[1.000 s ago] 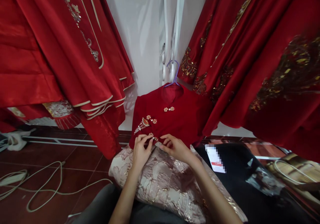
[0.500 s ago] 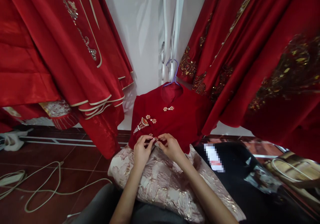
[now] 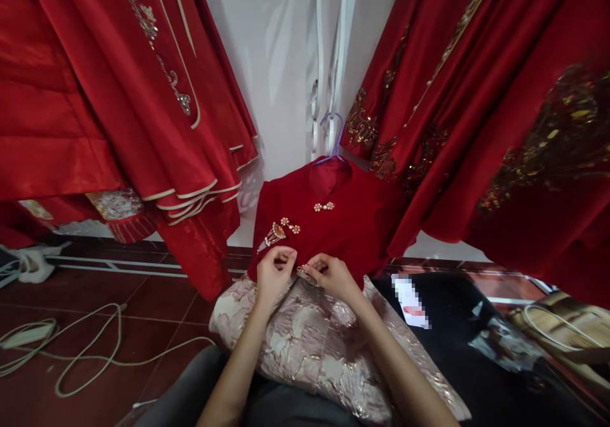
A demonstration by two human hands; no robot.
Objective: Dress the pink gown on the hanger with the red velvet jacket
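A red velvet top (image 3: 333, 236) hangs from a purple hanger (image 3: 337, 147), its lower part over pink-and-gold brocade fabric (image 3: 305, 357) on my lap. Beaded flower fasteners (image 3: 324, 207) and a fan-shaped tassel brooch (image 3: 275, 233) decorate its front. My right hand (image 3: 336, 279) pinches a small beaded fastener (image 3: 302, 269) low on the top. Just left of it, my left hand (image 3: 275, 277) is closed in a pinch, thumb against forefinger, slightly above the cloth. Whatever those left fingertips hold is too small to make out.
Red embroidered garments (image 3: 190, 147) hang on the left, and more with gold sequins (image 3: 548, 141) on the right. A pale cable (image 3: 119, 332) loops over the tiled floor. To the right, a black surface (image 3: 443, 312) bears a white label (image 3: 410, 300) and a clear plastic bag (image 3: 505, 344).
My left hand has lifted slightly up and away from the fastener, leaving a gap between the hands. My right hand stays at the fastener, a little further right. The view has shifted slightly.
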